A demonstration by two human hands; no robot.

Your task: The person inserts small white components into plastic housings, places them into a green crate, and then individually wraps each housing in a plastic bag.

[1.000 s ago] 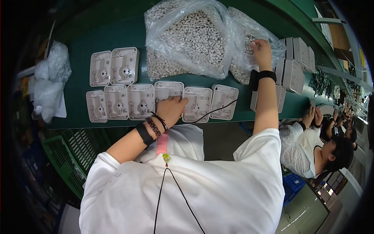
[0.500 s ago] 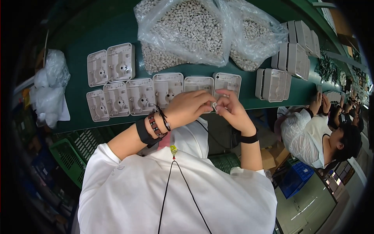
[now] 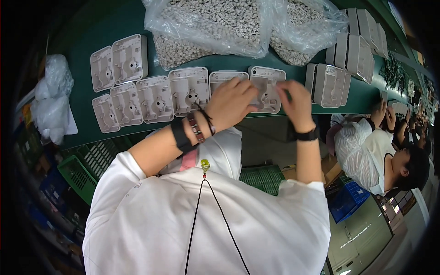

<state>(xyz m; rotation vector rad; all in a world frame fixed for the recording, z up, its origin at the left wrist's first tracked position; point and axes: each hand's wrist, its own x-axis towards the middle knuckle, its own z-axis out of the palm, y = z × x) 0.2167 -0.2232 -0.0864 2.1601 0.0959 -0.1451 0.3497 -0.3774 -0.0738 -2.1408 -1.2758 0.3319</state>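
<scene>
At the bench's front edge, my right hand [image 3: 298, 103] reaches to the right wall of a pale grey plastic housing [image 3: 266, 97]. Its thumb and index finger are pinched at a small pale bit that I cannot make out clearly. My left hand [image 3: 230, 103] hangs over the neighbouring housing [image 3: 220, 79] and covers most of it. The left fingers are slightly blurred and spread apart, their tips close to the left wall of the first housing, with nothing visible in them. Another open housing [image 3: 189, 87] lies left of my left hand, showing a round dark-holed boss inside.
Large clear bags [image 3: 206, 34] full of small whitish plastic parts lie at the back. More housings [image 3: 130, 59] stand at the left, and stacked ones [image 3: 332, 85] at the right. A co-worker [image 3: 366, 146] sits to the right. Green crates [image 3: 261, 178] are below the bench.
My hands have moved apart, from a small white ring-like part held between them, to either side of the right-hand housing. The view has shifted slightly.
</scene>
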